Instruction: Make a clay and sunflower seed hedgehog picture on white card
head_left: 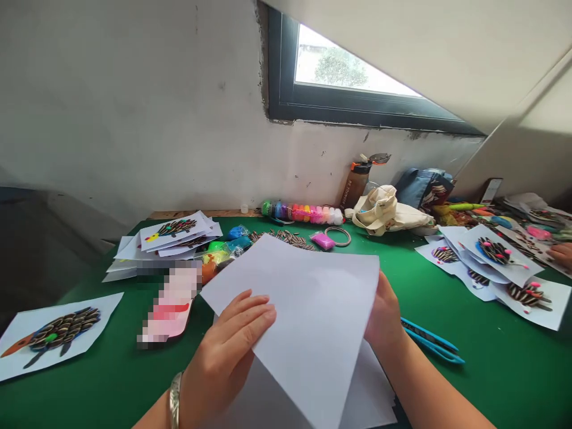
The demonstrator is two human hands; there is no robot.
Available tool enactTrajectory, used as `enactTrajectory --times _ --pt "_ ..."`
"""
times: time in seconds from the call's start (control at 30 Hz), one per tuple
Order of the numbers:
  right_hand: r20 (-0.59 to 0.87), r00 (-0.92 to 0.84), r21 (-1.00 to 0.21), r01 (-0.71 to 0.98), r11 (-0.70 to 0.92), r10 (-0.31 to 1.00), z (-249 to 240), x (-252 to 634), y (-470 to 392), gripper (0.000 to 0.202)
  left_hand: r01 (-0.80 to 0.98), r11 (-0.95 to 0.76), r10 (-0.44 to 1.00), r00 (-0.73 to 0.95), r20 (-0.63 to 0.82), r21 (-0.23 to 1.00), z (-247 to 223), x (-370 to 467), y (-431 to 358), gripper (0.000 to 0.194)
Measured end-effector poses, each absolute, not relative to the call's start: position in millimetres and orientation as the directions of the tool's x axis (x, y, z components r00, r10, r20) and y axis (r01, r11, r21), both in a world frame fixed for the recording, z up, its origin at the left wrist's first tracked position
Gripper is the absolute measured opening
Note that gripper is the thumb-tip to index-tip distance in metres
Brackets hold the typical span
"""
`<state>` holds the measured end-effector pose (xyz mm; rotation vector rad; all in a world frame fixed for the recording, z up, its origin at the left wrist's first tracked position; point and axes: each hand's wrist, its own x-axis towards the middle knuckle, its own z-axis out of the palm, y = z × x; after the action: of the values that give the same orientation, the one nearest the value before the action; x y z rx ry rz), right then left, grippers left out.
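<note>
holds the sheet (313, 298), white and blank on the face in view, at the centre, tilted above more paper (373, 390) and the green table (513, 375). grasps its right edge with the right hand (386, 313), fingers mostly hidden behind it. rests the left hand (236, 339) on its left edge, fingers outstretched over the top face; cannot tell whether the thumb pinches from below. wears a silvery bracelet (175, 399) on the left wrist.

has a blue tool (433, 342) lying just beside the right forearm, and a pink item (174, 304), partly blurred, left of the sheet. shows seeds (290, 239) beyond the far edge, between coloured packets (239, 232) on the left and a pink packet (322, 240) near a ring (343, 243) on the right.

shows a card (62, 333) at far left, with a seed-covered shape and orange head, and piled cards (174, 235) behind it. has more cards (496, 262) overlapping on the right, near another person's hand (562, 256) at the picture's edge.

along the wall (134, 119), shows a row of coloured tubs (308, 213), a brown bottle (355, 185), a cream bag (386, 214), a blue bag (422, 186) and an upright phone (490, 190), below the window (339, 68).
</note>
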<state>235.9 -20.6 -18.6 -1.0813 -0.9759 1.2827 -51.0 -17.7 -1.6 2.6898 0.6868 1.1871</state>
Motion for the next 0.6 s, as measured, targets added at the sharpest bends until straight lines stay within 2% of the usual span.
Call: enactTrajectory --times 0.1,0.2,0.3,0.4,0.5,0.6 --pt "-0.075 0.063 -0.949 -0.311 -0.052 0.995 -24.9 245.2 -10.9 0.059 0.300 -0.897 0.442 0.601 0.666 0.325 4.0 -46.8 -28.1 0.053" --pt "0.044 0.050 -0.989 -0.140 0.050 0.998 -25.0 248.8 -8.6 0.060 0.280 -0.873 0.486 0.568 0.664 0.400 8.4 -40.8 -36.1 0.044" --pt "0.190 -0.123 -0.976 0.086 0.201 0.974 -17.9 251.3 -13.3 0.040 0.250 -0.849 0.522 0.533 0.665 0.466 10.1 -39.0 -36.3 0.037" --pt "0.210 -0.264 -0.961 0.121 0.249 0.941 -13.2 256.2 -15.6 0.026 0.205 -0.835 0.527 0.566 0.634 0.511 12.3 -41.6 -29.9 0.032" --pt "0.223 -0.352 -0.970 0.010 0.242 0.909 -17.0 262.7 -13.6 0.033 0.267 -0.709 0.657 0.588 0.472 0.653 19.6 -45.3 -22.9 0.021" --pt "0.100 -0.312 -0.993 0.030 0.115 0.945 -22.3 268.6 -14.7 0.034 0.355 -0.509 0.786 0.564 0.255 0.784 28.2 -50.4 -17.5 0.022"
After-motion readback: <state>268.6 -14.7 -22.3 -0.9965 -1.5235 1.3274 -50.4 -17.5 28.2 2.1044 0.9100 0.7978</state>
